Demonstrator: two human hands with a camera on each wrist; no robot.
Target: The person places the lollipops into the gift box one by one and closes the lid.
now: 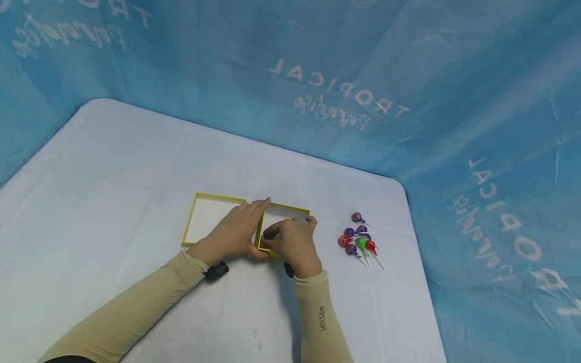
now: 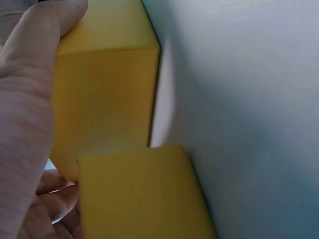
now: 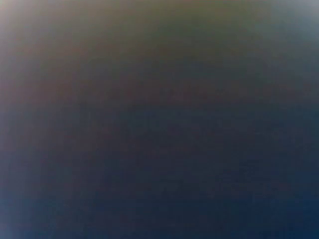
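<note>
A yellow-rimmed open box [image 1: 290, 207] with a pale inside stands at the middle of the table. My left hand [image 1: 236, 229] grips its left end, thumb at the near side and fingers towards the far side. The left wrist view shows the thumb against the box's yellow outer wall [image 2: 104, 99]. My right hand [image 1: 294, 244] reaches into the box, thumb and fingers pinched by the left inner wall. A bit of purple, seemingly a lollipop [image 1: 264, 238], shows at those fingertips; the rest is hidden. The right wrist view is dark and blurred.
Left of the box lies a second yellow-rimmed box part [image 1: 189, 219], partly behind my left hand. Several wrapped lollipops, red, purple and green [image 1: 360, 242], lie in a loose group to the right. Blue printed cloth [image 1: 227, 75] hangs beyond the white table's edges.
</note>
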